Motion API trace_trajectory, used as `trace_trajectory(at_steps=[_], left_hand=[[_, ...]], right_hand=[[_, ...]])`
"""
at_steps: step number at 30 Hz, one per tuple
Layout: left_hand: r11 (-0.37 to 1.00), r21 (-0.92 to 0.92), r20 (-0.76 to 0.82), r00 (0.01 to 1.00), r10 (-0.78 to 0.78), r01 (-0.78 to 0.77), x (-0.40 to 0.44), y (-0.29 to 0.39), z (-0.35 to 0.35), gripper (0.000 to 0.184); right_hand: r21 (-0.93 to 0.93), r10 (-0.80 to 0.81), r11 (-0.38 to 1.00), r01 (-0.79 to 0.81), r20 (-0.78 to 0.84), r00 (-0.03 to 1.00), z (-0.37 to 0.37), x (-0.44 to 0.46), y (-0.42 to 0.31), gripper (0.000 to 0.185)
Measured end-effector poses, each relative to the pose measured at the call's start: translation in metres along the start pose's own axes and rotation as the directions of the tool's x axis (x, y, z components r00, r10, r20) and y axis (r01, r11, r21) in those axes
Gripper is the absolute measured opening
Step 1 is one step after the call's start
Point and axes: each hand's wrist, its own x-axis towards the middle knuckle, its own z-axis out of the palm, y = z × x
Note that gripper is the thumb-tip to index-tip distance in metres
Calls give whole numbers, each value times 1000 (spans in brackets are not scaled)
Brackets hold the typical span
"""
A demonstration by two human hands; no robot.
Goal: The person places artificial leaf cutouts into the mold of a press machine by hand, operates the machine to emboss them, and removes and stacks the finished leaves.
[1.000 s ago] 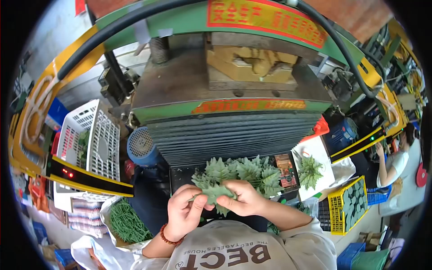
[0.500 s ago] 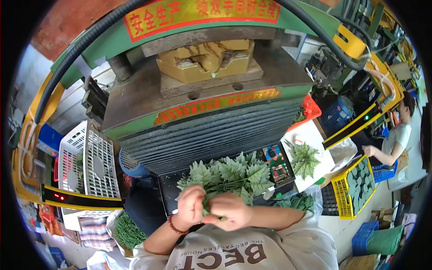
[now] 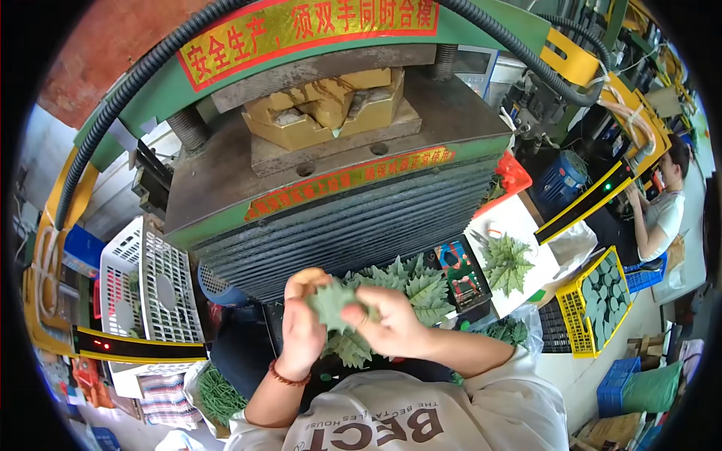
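My left hand [image 3: 301,323], with a beaded bracelet at the wrist, pinches one side of a pale green artificial leaf [image 3: 329,306]. From the other side, my right hand [image 3: 387,323] closes on the same leaf with thumb and fingers. Both hands are in front of my chest, above a dark tray. More jagged green leaves [image 3: 426,294] lie just beyond my hands, partly hidden by them. A leaf cluster [image 3: 506,263] rests on a white board [image 3: 532,289] to the right.
A machine with a gold-coloured mould [image 3: 327,113] stands ahead. White crates [image 3: 169,297] are at left, beside green stems [image 3: 224,395]. At right are a yellow crate [image 3: 598,304] of green pieces, a red bin [image 3: 513,177] and a seated co-worker [image 3: 662,210].
The camera view has turned, shifting the machine leftwards. My hands have risen from chest level towards the machine, and the leaf between them shows flatter and more openly than before.
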Motion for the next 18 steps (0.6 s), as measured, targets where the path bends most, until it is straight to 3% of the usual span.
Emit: trace_trajectory(at_steps=[3,4,6,8,10,11,12,13,18], left_hand=[[958,-250,-281,936,-212,142,4,27,16,11],[959,-249,-301,931,-207,133,8,25,11,11],[870,-459,-246,916,-318,179,23,17,-12,8],[742,-638,-164,905,-393,206,34,8,-42,13],[901,-324,-40,948,-316,287,34,-4,-68,20],[906,-323,-58,950,-306,272,37,12,-59,20],[967,0,36,967,-254,254,38,34,-40,18],[930,318,138,962,-237,183,40,47,-28,17],[973,225,168,982,-86,46,51,22,-34,12]], right_hand=[[32,298,955,-296,-110,948,-1,7,5,10],[39,304,953,-302,-82,949,0,6,3,11],[50,291,956,-290,-23,956,-5,9,5,15],[191,220,961,-200,-89,971,-19,16,15,32],[279,253,933,-228,-60,966,-21,23,24,33],[360,307,893,-271,-45,951,-20,24,29,35],[436,361,843,-315,-26,932,-18,26,32,37],[507,415,784,-358,0,910,-16,28,33,40],[647,457,700,-301,-82,886,6,44,20,34]])
